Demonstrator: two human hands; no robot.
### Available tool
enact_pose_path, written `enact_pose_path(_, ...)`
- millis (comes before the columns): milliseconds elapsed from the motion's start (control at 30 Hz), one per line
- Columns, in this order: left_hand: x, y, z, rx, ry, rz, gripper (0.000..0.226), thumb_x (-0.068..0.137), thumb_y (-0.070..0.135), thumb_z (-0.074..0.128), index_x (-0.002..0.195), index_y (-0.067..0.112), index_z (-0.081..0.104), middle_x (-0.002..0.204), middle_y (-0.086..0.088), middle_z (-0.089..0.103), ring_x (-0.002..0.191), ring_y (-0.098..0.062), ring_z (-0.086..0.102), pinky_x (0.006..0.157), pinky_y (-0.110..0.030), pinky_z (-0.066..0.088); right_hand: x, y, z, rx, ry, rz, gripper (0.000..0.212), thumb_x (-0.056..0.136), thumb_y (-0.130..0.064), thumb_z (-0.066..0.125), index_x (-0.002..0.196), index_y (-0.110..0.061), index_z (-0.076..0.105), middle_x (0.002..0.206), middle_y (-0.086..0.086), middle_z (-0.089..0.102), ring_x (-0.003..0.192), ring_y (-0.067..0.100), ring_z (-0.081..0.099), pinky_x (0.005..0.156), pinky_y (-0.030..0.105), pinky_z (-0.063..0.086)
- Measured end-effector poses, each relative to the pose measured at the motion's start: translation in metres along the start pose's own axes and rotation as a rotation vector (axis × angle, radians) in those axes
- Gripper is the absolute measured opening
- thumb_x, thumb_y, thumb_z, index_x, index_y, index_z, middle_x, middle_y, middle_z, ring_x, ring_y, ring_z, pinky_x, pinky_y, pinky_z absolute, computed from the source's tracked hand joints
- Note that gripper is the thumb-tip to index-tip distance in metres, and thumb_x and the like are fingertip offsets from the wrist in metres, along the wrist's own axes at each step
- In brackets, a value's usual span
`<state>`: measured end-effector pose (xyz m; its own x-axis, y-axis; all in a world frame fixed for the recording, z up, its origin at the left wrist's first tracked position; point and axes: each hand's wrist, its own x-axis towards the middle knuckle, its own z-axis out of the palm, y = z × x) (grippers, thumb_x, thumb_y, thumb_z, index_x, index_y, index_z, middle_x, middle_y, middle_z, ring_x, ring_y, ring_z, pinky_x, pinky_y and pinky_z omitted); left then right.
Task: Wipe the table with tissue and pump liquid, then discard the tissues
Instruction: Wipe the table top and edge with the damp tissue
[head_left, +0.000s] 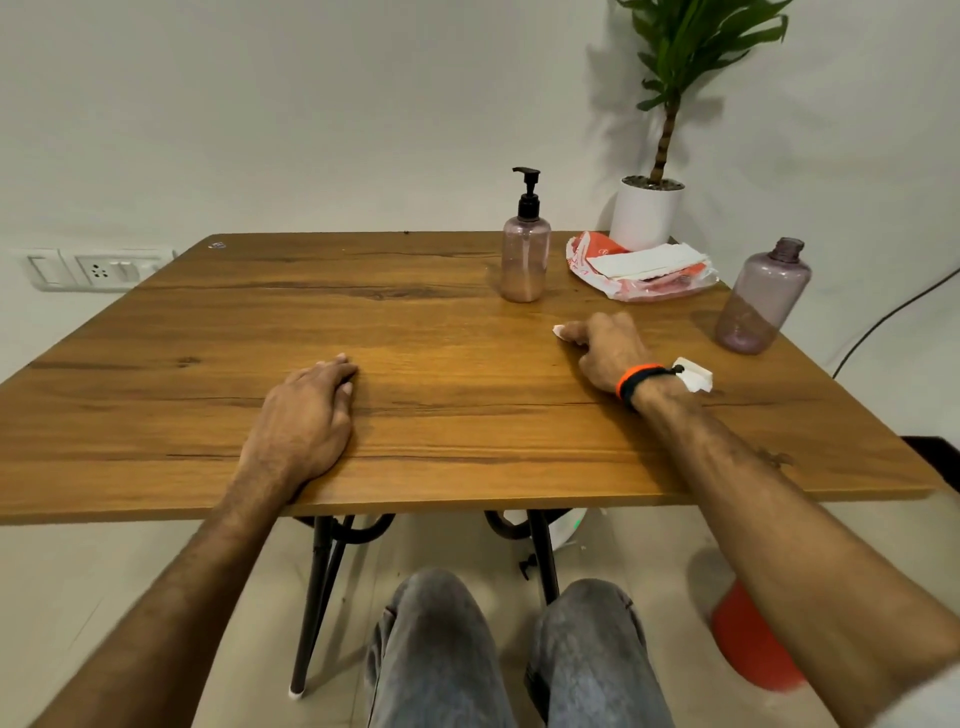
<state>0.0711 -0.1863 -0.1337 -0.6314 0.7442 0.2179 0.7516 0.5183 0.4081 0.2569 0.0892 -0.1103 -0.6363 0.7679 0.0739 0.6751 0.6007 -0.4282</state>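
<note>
My right hand (605, 353) presses a white tissue (560, 331) flat on the wooden table (415, 322), right of centre; only a corner of the tissue shows past the fingertips. My left hand (306, 415) lies palm down near the front edge, fingers together, holding nothing. A pump bottle (524, 249) with pinkish liquid and a black pump stands behind my right hand. An orange tissue pack (644, 270) with white tissues on top lies at the back right.
A purple bottle (761, 299) without a cap stands near the right edge. A potted plant (647, 208) in a white pot sits at the back right corner. An orange bin (748, 644) stands on the floor at right. A wall socket (93, 267) is at left.
</note>
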Motion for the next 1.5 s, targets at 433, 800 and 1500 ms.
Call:
enact_pose_path(433, 0.001, -0.003, 0.003, 0.018, 0.014, 0.027, 0.041, 0.101, 0.025, 0.041, 0.140, 0.016, 0.050, 0.149, -0.003, 0.047, 0.136, -0.025, 0.043, 0.114, -0.045, 0.032, -0.098, -0.041, 0.010, 0.236, -0.217, -0.455, 0.063, 0.083, 0.013, 0.048, 0.126, -0.032, 0.062, 0.133, -0.016, 0.058, 0.131, 0.004, 0.046, 0.109, 0.017, 0.030)
enact_pose_path(800, -0.001, -0.001, 0.001, 0.012, -0.006, 0.013, 0.042, 0.102, 0.027, 0.040, 0.142, 0.017, 0.047, 0.150, -0.004, 0.045, 0.136, -0.026, 0.041, 0.115, -0.046, 0.030, -0.074, -0.014, 0.011, -0.046, -0.066, -0.275, 0.068, 0.085, 0.010, 0.048, 0.141, -0.029, 0.049, 0.148, -0.008, 0.046, 0.140, 0.018, 0.035, 0.118, 0.030, 0.017)
enact_pose_path(1500, -0.003, 0.000, 0.003, 0.055, 0.029, -0.003, 0.041, 0.101, 0.027, 0.039, 0.139, 0.015, 0.050, 0.145, -0.006, 0.051, 0.131, -0.028, 0.047, 0.111, -0.044, 0.033, -0.202, -0.068, 0.039, -0.053, 0.038, -0.317, 0.066, 0.084, 0.006, 0.054, 0.145, -0.014, 0.042, 0.153, 0.001, 0.041, 0.142, 0.015, 0.034, 0.116, 0.021, 0.016)
